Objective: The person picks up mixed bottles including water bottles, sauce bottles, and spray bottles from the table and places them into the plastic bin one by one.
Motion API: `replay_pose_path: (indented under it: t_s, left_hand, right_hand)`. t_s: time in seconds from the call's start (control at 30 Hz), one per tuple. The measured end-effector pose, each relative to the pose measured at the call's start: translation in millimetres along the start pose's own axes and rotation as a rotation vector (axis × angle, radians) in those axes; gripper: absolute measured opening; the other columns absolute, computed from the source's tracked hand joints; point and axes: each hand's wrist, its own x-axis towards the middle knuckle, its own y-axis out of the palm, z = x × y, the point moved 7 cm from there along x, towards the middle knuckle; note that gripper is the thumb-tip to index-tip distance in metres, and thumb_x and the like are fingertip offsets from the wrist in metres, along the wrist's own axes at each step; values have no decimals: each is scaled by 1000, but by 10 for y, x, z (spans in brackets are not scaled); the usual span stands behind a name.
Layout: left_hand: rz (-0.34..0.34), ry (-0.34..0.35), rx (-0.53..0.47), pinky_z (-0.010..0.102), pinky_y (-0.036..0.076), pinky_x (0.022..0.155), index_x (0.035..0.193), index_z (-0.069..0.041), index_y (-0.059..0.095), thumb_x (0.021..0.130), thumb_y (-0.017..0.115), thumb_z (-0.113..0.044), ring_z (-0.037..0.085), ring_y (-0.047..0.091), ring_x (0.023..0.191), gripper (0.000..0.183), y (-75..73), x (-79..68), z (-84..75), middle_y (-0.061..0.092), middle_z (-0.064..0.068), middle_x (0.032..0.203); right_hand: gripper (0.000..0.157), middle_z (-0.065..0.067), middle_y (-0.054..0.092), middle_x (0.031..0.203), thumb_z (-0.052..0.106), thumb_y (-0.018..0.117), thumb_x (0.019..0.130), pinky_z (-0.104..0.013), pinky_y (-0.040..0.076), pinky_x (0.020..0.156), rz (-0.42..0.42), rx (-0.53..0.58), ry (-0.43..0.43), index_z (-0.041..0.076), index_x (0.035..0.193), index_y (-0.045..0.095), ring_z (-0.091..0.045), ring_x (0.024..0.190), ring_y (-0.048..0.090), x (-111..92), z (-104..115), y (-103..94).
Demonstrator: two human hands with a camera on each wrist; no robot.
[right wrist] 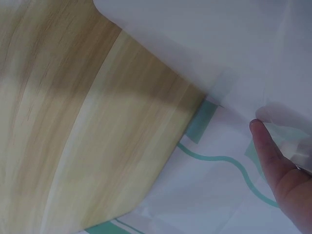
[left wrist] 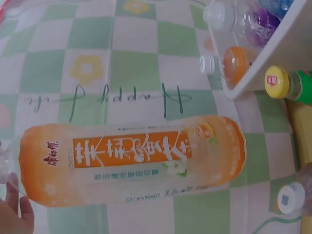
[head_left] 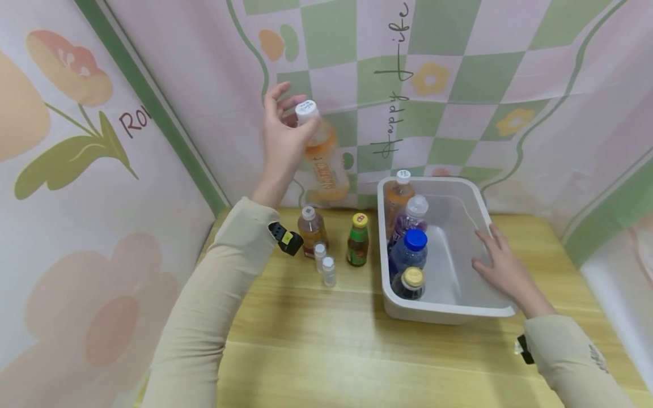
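My left hand (head_left: 288,133) holds a clear plastic bottle with an orange label (left wrist: 131,161) by its neck, just below the white cap. The bottle hangs tilted in front of the printed cloth, above the table's back edge. My right hand (head_left: 502,272) rests at the right rim of a white plastic tub (head_left: 459,313), its fingers fairly straight. One of its fingers (right wrist: 265,151) shows against the tub's pale wall in the right wrist view. Along the tub's left side stand an orange-labelled bottle (head_left: 399,195), a purple bottle (head_left: 412,218), a blue-capped bottle (head_left: 412,255) and a dark, yellow-capped bottle (head_left: 410,286).
Left of the tub, a green bottle with a yellow cap (head_left: 358,243) stands on the wooden table (head_left: 326,340). Beside it are an amber bottle with a white cap (head_left: 312,229) and two small clear vials (head_left: 329,273). Printed cloth (head_left: 449,68) hangs behind and at the sides.
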Motion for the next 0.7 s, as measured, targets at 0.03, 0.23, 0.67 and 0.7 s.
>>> replay_pose_path:
  t_s: [0.03, 0.23, 0.67, 0.7]
  left_hand:
    - [9, 1, -2, 20, 45, 89, 136, -11, 37, 79, 65, 1, 20, 60, 101, 64, 36, -3, -9, 59, 12, 125]
    - [54, -19, -14, 19, 46, 91, 133, -11, 40, 80, 68, 1, 21, 60, 106, 61, 272, -6, -57, 60, 10, 123]
    - [112, -100, -168, 21, 51, 89, 130, -6, 41, 77, 69, 9, 26, 61, 109, 62, 716, -162, -221, 58, 16, 125]
    - [113, -106, -175, 19, 51, 88, 131, -6, 40, 77, 69, 9, 26, 62, 108, 62, 746, -166, -219, 59, 15, 125]
  right_hand:
    - [68, -30, -1, 155, 15, 56, 89, -76, 39, 78, 1, 0, 0, -6, 145, 23, -68, 110, 36, 1, -3, 3]
    - [69, -30, -3, 155, 13, 56, 89, -77, 37, 79, 9, 14, 1, -6, 145, 22, -68, 112, 34, 20, -16, 8]
    - [69, -30, -1, 155, 12, 58, 87, -77, 35, 79, -3, 14, -2, -7, 144, 24, -69, 111, 34, 13, 6, -16]
    - [69, -30, -2, 155, 12, 58, 87, -77, 35, 80, -1, 14, -1, -7, 144, 24, -69, 111, 34, 14, 2, -15]
